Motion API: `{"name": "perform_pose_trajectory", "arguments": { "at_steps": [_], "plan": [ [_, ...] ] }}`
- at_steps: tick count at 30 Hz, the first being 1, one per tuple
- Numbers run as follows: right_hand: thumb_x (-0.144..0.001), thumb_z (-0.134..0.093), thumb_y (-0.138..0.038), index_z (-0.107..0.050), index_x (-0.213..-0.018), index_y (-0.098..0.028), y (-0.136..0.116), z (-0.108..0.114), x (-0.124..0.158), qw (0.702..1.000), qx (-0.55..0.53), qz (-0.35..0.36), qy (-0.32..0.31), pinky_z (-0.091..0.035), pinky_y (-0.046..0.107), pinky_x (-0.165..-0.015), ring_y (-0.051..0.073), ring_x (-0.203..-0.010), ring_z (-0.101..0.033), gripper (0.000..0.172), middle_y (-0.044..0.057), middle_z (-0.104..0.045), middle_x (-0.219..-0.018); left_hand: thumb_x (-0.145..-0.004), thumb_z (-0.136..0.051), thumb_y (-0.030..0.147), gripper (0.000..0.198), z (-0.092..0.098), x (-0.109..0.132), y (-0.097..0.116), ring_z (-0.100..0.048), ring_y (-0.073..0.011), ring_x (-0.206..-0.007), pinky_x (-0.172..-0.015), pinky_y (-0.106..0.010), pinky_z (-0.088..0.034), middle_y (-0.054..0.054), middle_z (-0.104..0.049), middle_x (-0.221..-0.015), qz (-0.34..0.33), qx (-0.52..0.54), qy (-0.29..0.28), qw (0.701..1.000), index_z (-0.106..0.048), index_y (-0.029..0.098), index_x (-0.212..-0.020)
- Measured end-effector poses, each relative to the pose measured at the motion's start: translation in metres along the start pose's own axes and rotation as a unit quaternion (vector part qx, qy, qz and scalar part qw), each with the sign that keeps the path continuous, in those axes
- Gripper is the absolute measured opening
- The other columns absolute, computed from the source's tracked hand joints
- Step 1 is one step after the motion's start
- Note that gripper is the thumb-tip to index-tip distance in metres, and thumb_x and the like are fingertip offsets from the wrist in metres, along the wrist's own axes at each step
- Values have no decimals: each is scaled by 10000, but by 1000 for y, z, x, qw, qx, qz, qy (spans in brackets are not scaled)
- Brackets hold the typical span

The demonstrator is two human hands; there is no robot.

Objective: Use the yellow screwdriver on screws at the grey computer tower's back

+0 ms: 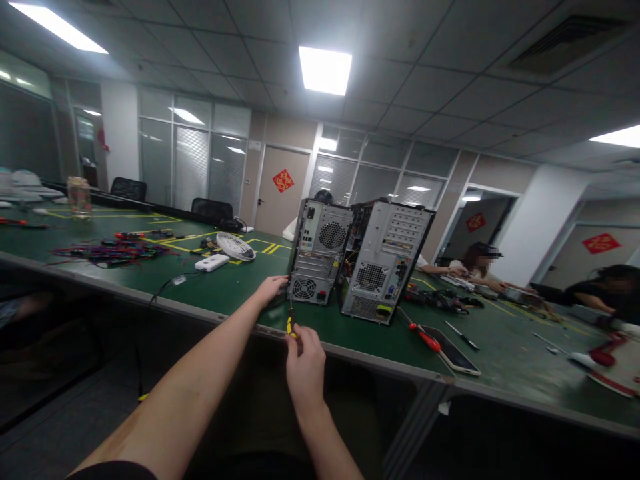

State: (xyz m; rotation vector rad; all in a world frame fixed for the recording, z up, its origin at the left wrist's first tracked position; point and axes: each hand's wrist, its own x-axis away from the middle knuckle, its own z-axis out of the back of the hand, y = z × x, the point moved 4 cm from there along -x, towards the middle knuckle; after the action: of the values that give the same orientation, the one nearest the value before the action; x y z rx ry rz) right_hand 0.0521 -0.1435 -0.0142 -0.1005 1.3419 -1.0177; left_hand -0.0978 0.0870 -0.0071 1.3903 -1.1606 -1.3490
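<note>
A grey computer tower (316,260) stands upright on the green table, its back panel with fan grilles facing me. My left hand (273,291) reaches to its lower left edge, fingers stretched out against the side; the fingertips are partly hidden. Pinched in my right hand (306,360) is a yellow and black screwdriver (291,323). Its shaft points up to the lower left edge of the back panel; whether the tip sits in a screw is too small to tell. A second computer tower (383,260) stands close on the right, showing its ports and grilles.
Right of the towers lie a red-handled screwdriver (427,339), a phone (453,351) and a pen (461,335). A white power strip (211,263), a white racket-shaped object (236,246) and a cable pile (113,252) lie left. Other people (480,263) sit at the right.
</note>
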Motion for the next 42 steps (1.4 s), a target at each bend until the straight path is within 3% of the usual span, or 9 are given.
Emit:
{"name": "perform_pose_trajectory", "arguments": {
  "at_steps": [11,17,20,31,38,42],
  "plan": [
    [-932,-514,-125,-764,-1114,-181,-1,4,0,999,44,21,0,-527,363,-967,244,-1075,-689,314,132,-716,-1172,-723,-694,417,523,1,-1,-2,-689,-257,-1059,-723,-281,-444,-107,-742,-1213,-1,0,-8,1000,-748,173,-1182],
    [-935,-591,-181,-721,-1027,-177,-2,3,-1,1000,22,2,4,-550,325,-853,227,-943,-696,159,102,-716,-1025,-729,-703,418,517,0,-1,-1,-686,-270,-1086,-743,-291,-457,-105,-751,-1198,1,-2,-4,1000,-750,180,-1186],
    [-955,-579,-204,-714,-1048,-175,0,2,-1,1000,11,-5,2,-555,314,-820,221,-921,-690,167,102,-712,-1021,-715,-723,431,531,1,0,-1,-682,-280,-1095,-758,-300,-465,-112,-746,-1209,2,-1,-3,1000,-753,178,-1182],
    [-954,-485,-114,-764,-1171,-186,4,4,0,998,55,33,0,-520,402,-1013,251,-1150,-658,361,134,-708,-1242,-718,-703,453,519,1,0,-1,-675,-274,-1092,-751,-299,-451,-116,-737,-1214,-4,-12,-3,1000,-752,177,-1155],
    [-927,-610,-179,-752,-1084,-167,-3,4,-3,999,30,17,-6,-563,342,-875,233,-959,-707,212,113,-729,-1052,-725,-693,424,505,2,0,-1,-685,-267,-1086,-722,-279,-449,-108,-736,-1229,-1,-10,-3,1000,-752,182,-1164],
    [-923,-619,-169,-761,-1093,-185,-3,3,-3,999,30,24,0,-560,334,-887,232,-975,-707,223,109,-724,-1069,-715,-702,426,515,2,0,-1,-685,-270,-1089,-721,-279,-453,-109,-740,-1222,-3,-8,-3,1000,-755,177,-1162]
  ]
}}
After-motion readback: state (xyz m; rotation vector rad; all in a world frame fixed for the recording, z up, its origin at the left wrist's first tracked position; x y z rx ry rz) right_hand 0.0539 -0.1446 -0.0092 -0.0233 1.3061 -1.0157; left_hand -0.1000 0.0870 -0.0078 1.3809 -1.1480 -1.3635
